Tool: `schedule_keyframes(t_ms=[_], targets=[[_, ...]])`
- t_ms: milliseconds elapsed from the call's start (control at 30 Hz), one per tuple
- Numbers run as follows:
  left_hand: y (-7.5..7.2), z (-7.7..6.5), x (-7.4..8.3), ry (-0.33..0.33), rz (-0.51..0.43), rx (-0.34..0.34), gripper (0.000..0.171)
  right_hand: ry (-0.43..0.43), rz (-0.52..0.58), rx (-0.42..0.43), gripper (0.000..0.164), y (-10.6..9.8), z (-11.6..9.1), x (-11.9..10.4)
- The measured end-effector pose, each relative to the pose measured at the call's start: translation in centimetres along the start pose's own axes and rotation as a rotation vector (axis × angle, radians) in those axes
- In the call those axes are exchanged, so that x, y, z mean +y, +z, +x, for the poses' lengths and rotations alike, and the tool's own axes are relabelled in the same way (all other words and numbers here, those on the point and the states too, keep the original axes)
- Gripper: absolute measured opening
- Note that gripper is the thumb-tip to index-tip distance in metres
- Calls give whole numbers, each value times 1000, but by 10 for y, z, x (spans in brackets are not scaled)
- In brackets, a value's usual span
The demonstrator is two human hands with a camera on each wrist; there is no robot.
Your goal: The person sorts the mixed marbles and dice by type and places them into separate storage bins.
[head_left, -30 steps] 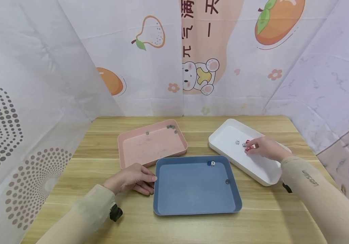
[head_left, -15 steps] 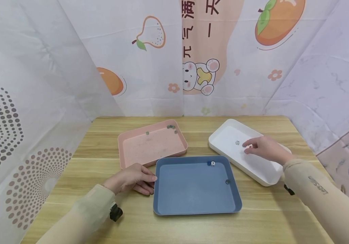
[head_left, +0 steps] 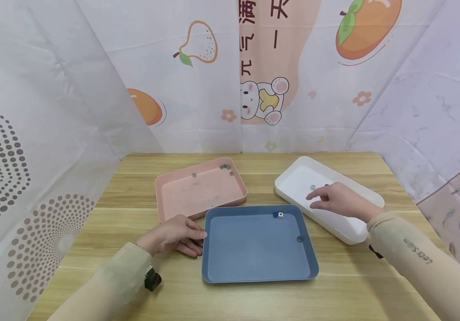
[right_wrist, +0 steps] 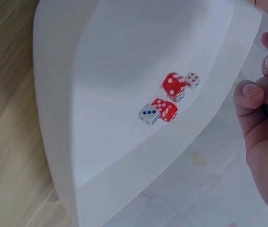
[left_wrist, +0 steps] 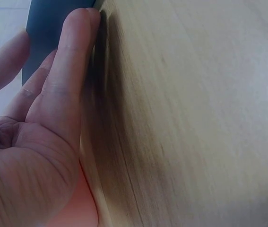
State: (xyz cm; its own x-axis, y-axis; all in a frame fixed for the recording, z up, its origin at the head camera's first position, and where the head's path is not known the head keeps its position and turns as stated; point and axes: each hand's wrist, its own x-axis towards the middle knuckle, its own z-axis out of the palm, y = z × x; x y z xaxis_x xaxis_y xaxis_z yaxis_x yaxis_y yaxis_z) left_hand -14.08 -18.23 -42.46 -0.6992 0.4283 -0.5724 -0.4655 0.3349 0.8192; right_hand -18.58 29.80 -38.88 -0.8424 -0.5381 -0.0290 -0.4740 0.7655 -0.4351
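My left hand (head_left: 175, 236) holds the left side of a blue tray (head_left: 254, 281). Its thumb lies at the rim, and in the left wrist view the fingers (left_wrist: 63, 80) rest along the outer wall. My right hand (head_left: 340, 200) hovers over a white tray (head_left: 352, 238), thumb and index finger apart with nothing visible between them. In the right wrist view, red dice (right_wrist: 174, 86) and white dice (right_wrist: 149, 113) lie clustered in that tray; from the head, the hand hides most, leaving one white die (head_left: 312, 187) visible.
Inside the blue tray are a blue die (head_left: 275, 215), a white die (head_left: 280, 215) and a small greenish round piece (head_left: 300, 239). Behind it a pink tray (head_left: 161, 196) contains several greenish pieces (head_left: 225, 166). All stand on a wooden table (head_left: 262, 303), before a printed curtain (head_left: 197, 111).
My right hand has moved left from the dice, and its thumb and index finger now stand apart. The left hand and all three trays have kept their places.
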Motion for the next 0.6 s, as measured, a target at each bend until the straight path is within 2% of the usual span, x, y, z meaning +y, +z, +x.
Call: schedule_keyframes(t_ms=[267,467,600], targets=[[0,-1,0,-2,4,1,25,-101,14,-40,21,8,-1,-18],[0,-2,1,-2,4,2,25,-139,116,-148,25,17,-2,-25],[0,-2,1,-2,3,2,26,-153,126,-196,25,23,-4,-28]])
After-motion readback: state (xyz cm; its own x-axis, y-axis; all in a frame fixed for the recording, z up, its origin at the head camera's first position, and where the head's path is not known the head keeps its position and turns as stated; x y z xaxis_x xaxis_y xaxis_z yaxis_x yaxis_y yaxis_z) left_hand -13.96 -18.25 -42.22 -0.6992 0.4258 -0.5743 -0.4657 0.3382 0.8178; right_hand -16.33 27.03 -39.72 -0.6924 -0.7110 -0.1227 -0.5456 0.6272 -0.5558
